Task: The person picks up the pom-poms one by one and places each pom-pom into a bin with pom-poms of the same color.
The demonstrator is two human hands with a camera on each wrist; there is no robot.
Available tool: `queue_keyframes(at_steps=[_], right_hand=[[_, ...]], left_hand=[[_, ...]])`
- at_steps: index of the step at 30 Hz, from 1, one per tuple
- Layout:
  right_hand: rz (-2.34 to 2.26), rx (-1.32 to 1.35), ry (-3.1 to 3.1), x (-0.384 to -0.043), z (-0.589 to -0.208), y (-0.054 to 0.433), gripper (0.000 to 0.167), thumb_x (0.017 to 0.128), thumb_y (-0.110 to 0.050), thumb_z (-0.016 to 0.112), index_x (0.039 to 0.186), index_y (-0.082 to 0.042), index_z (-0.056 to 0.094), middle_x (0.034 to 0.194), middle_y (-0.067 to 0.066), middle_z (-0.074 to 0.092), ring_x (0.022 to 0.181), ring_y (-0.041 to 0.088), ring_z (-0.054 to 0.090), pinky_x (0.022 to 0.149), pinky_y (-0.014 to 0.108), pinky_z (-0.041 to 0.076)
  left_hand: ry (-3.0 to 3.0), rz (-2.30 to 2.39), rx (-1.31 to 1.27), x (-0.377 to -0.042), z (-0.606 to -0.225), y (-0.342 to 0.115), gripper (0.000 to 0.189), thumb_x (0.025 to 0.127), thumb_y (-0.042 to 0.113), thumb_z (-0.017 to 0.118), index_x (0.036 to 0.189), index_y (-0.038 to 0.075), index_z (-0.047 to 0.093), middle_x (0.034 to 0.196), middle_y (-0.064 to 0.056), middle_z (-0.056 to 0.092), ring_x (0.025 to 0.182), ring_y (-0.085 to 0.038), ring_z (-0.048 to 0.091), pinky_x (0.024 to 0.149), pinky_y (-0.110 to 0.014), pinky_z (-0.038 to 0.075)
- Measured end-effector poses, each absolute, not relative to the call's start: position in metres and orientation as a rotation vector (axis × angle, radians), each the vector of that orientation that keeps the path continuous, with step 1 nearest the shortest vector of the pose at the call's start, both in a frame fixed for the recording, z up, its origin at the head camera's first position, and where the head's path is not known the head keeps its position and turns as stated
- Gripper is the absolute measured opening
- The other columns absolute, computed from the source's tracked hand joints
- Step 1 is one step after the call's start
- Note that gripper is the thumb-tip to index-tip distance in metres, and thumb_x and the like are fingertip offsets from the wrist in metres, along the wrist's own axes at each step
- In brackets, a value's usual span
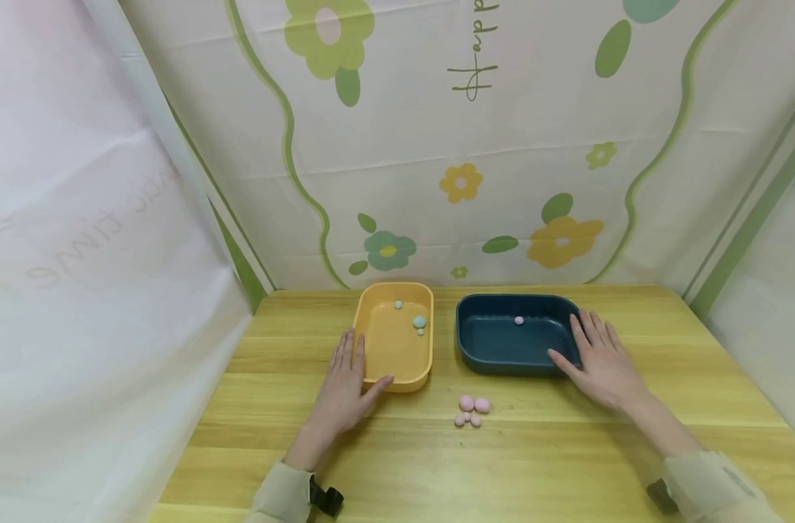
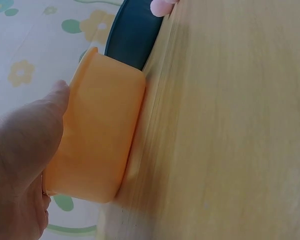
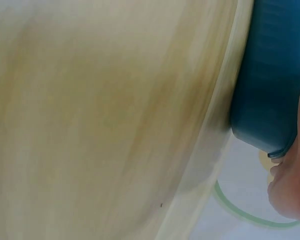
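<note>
My left hand [image 1: 343, 388] rests against the left side of a yellow tray [image 1: 393, 386], fingers straight along the wall and thumb at the front rim. In the left wrist view, the tray's outer wall [image 2: 100, 130] stands beside that thumb. Three small pale-green balls lie inside the tray, the largest [image 1: 420, 321] near its right wall. My right hand [image 1: 605, 368] touches the right end of a dark blue tray [image 1: 515, 367], fingers extended over the rim. One small pink ball [image 1: 518, 320] lies inside. In the right wrist view, the hand [image 3: 290, 185] is partly cut off beside the blue tray [image 3: 272, 80].
Several pink balls, one of the larger ones [image 1: 466, 403] at the back, lie clustered on the wooden table [image 1: 410, 465] in front of the gap between the trays. A flower-printed cloth [image 1: 397, 145] hangs behind the table, with more cloth at both sides.
</note>
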State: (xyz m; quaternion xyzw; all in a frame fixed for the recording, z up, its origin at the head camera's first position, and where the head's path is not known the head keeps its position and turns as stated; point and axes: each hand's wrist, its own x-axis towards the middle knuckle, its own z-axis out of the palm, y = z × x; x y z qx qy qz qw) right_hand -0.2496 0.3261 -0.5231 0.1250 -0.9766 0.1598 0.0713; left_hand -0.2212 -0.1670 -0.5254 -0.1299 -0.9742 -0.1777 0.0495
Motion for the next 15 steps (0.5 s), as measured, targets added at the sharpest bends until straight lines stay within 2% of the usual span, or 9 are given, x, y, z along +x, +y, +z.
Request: queue_keyframes(at_steps=[6, 12, 15], right_hand=[[0.471, 0.373, -2.959, -0.253, -0.523, 0.327, 0.1, 0.112, -0.061, 0.051, 0.172, 0.008, 0.013, 0.18, 0.036, 0.005, 0.168, 0.058, 0.009, 0.141, 0.062, -0.008], [0.478, 0.371, -2.975, -0.252, -0.522, 0.327, 0.099, 0.112, -0.061, 0.051, 0.172, 0.008, 0.013, 0.18, 0.037, 0.005, 0.168, 0.058, 0.007, 0.14, 0.063, -0.007], [0.484, 0.369, -2.982, -0.251, -0.522, 0.326, 0.099, 0.112, -0.061, 0.051, 0.172, 0.008, 0.013, 0.18, 0.037, 0.004, 0.168, 0.058, 0.007, 0.14, 0.063, -0.007]], left_hand=[[-2.94, -0.54, -0.438, -0.22, -0.52, -0.165, 0.101, 0.109, 0.064, 0.055, 0.175, -0.002, 0.013, 0.184, -0.023, -0.008, 0.174, -0.042, 0.001, 0.142, -0.056, 0.011], [-2.847, -0.617, -0.548, -0.215, -0.514, -0.155, 0.086, 0.111, 0.046, 0.063, 0.171, -0.005, 0.027, 0.183, -0.029, 0.009, 0.172, -0.046, 0.013, 0.138, -0.063, 0.023], [-2.782, -0.695, -0.611, -0.212, -0.515, -0.149, 0.08, 0.11, 0.037, 0.068, 0.169, -0.004, 0.033, 0.183, -0.027, 0.015, 0.171, -0.046, 0.019, 0.135, -0.063, 0.028]])
